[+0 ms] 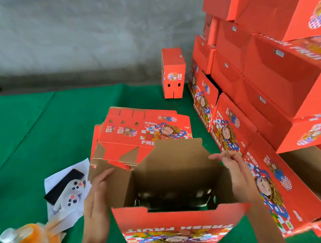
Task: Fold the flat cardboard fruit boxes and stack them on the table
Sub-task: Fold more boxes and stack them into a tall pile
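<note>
A large stack of folded boxes (271, 68) occupies the right side of the green table (22, 130), so much of the task appears done; a smaller pile of flat boxes (146, 127) at centre remains unfolded. In front of that pile, an open box (173, 191) stands partly formed, side flaps upright. The left hand (96, 198) and right hand (237, 174) press flat, fingers straight, against those flaps.

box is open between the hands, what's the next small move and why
Probably press the two side flaps inward. The left hand lies flat on the left flap and the right hand on the right flap of the open box; the far and near flaps stand unfolded, so the opening is not yet closed.
</note>
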Demonstrator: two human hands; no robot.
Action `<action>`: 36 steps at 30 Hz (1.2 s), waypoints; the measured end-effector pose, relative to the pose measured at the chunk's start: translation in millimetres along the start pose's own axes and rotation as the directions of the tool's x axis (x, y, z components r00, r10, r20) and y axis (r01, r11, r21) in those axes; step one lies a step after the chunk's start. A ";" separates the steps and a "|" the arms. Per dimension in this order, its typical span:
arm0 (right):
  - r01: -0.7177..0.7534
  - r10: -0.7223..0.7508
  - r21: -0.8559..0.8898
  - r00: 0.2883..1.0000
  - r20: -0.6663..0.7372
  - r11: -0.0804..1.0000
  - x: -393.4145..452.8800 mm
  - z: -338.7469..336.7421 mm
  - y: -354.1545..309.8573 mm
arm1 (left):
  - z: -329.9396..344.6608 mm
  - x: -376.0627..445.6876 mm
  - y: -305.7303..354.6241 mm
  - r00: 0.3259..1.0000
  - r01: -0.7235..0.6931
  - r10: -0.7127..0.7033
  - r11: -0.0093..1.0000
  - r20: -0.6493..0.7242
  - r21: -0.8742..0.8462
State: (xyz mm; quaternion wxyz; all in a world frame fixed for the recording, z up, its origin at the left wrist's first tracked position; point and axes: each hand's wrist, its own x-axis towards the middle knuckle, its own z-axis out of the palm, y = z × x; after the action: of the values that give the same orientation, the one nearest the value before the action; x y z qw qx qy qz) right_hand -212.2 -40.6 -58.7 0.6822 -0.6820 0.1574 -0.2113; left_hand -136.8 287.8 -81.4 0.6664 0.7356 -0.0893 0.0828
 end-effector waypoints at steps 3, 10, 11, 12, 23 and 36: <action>0.022 -0.022 -0.078 1.000 0.005 0.997 6.6 -3.7 7.4 | -5.6 -8.3 -4.3 0.968 0.084 -0.011 0.956 0.252 -0.282; -0.141 0.141 0.075 0.990 0.005 0.987 38.0 -9.7 9.8 | -1.7 -7.0 10.3 0.941 0.035 -0.026 0.999 0.338 -0.022; -0.177 0.174 0.123 0.984 0.037 0.976 40.7 -15.9 9.7 | 0.0 -5.1 10.9 0.934 0.087 -0.090 0.996 0.346 0.024; -0.189 0.180 0.127 0.980 0.081 0.974 43.3 -20.5 7.4 | 1.7 -3.3 11.8 0.938 0.119 -0.143 0.989 0.317 0.092; -0.046 0.054 -0.030 0.939 0.341 0.998 26.2 -24.0 -3.9 | 48.7 4.6 23.5 0.869 -0.470 0.270 0.709 0.414 0.526; 0.234 -0.160 -0.523 0.970 0.183 0.820 18.9 6.3 26.5 | 48.5 18.5 10.4 0.811 -0.511 0.186 0.686 0.555 0.517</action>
State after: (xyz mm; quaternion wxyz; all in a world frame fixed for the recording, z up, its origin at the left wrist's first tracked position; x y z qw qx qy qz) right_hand -190.7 -45.2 -83.6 0.4455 -0.8714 0.0938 -0.1827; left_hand -121.2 238.1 -71.7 0.3009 0.8839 -0.3527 0.0610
